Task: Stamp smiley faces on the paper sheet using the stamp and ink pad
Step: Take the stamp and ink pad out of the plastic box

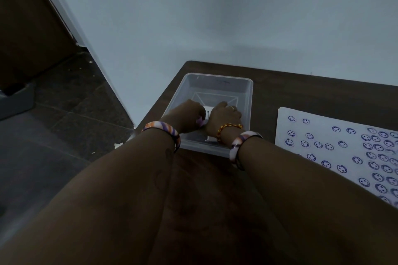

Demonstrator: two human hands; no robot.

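Both my hands are inside a clear plastic tray (247,101) at the table's left end. My left hand (189,114) is curled, and a small purple piece (200,122) shows under its fingers; I cannot tell whether it is the stamp. My right hand (225,114) is closed over a small white box-like item (208,112) that lies between the two hands and is mostly hidden. The white paper sheet (327,146) lies to the right of the tray, away from both hands, and carries several blue smiley stamps, densest toward its right side.
The dark wooden table (301,92) stands against a pale wall, with its left edge just beyond the tray. Dark floor (64,114) lies to the left, below the table. Bangles sit on both wrists, and a gold chain on the right one.
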